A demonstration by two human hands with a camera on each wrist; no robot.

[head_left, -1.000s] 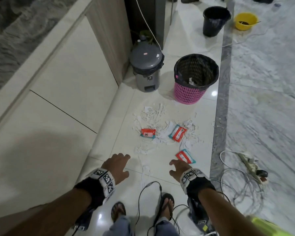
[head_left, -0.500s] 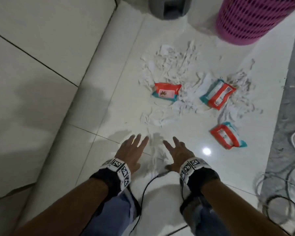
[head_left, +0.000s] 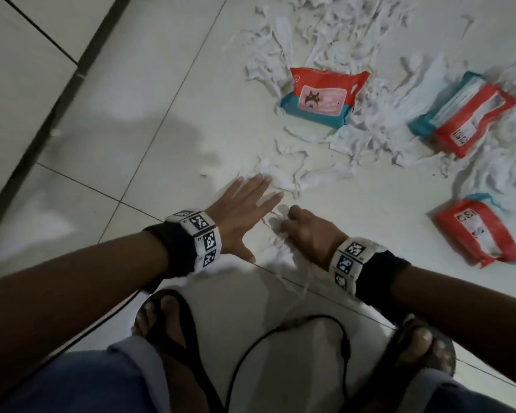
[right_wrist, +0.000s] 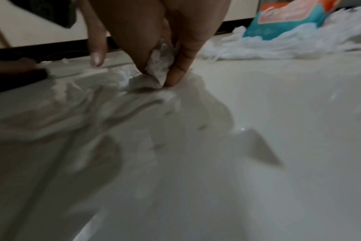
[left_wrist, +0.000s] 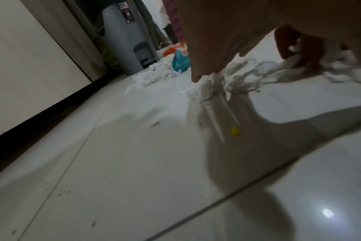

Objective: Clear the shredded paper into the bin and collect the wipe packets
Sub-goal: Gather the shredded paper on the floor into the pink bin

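Observation:
White shredded paper [head_left: 334,43] lies scattered over the tiled floor, with a smaller clump [head_left: 283,174] nearer me. Three red and teal wipe packets rest among it: one [head_left: 322,98] in the middle, one [head_left: 465,114] at the right, one [head_left: 478,236] closer at the right. My left hand [head_left: 245,201] lies flat with straight fingers, its tips touching the near shreds [left_wrist: 208,88]. My right hand [head_left: 303,226] curls its fingers round a wad of shreds [right_wrist: 158,70] on the floor, beside the left hand.
A grey pedal bin [left_wrist: 128,37] and the pink basket [left_wrist: 175,19] stand farther along the floor, by a cabinet [left_wrist: 31,53] on the left. My sandalled feet [head_left: 167,320] and a black cable [head_left: 280,332] are just below my hands.
I have bent lower and closer to the floor. My right hand went from spread fingers to gripping a wad of shreds; my left hand reached forward onto the near shreds.

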